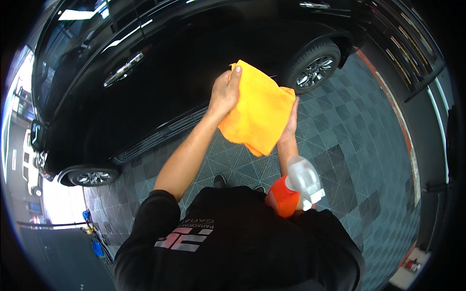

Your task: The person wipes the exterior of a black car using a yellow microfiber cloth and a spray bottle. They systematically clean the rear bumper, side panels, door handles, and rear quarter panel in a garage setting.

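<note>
A folded orange microfiber cloth (259,111) is spread between my two hands, in front of the side of a black car (189,63). My left hand (225,92) grips its upper left edge, thumb on top. On the right edge, my right hand (292,119) holds the cloth from behind, its fingers mostly hidden by the fabric. A spray bottle with an orange body (283,198) and a whitish trigger head (306,180) sits against my right forearm, close to my chest. What keeps the bottle there is hidden.
The car's rear wheel (315,68) is at the upper right, its front wheel (94,176) at the lower left. A side step (165,133) runs along its lower edge. Grey tiles cover the floor (349,136). Blue-handled equipment (97,248) stands at the left.
</note>
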A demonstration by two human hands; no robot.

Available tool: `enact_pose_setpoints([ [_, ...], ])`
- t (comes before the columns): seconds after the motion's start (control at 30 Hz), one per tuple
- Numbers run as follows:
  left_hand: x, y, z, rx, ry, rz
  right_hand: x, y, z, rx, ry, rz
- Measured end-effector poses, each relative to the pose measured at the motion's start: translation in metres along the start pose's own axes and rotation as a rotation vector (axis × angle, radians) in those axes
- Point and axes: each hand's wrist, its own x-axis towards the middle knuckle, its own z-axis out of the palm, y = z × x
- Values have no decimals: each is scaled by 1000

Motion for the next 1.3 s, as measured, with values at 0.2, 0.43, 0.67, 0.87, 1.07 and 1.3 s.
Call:
enact_pose_setpoints([
  [0.2,-4,25,-41,251,-184,124,15,-9,12,-1016,95,-287],
  [0.43,12,21,-67,481,-636,378,41,43,52,-822,-372,236],
  [0.67,73,-45,-117,548,-320,461,110,101,45,-515,-269,603],
  [0.87,52,-81,-119,-1056,-1036,26,168,109,53,12,249,485],
  [1.07,62,-53,-66,-770,-1618,-46,237,88,25,-80,227,74],
  [1.3,98,-67,-116,-631,-885,215,360,-24,73,-1092,226,-747],
])
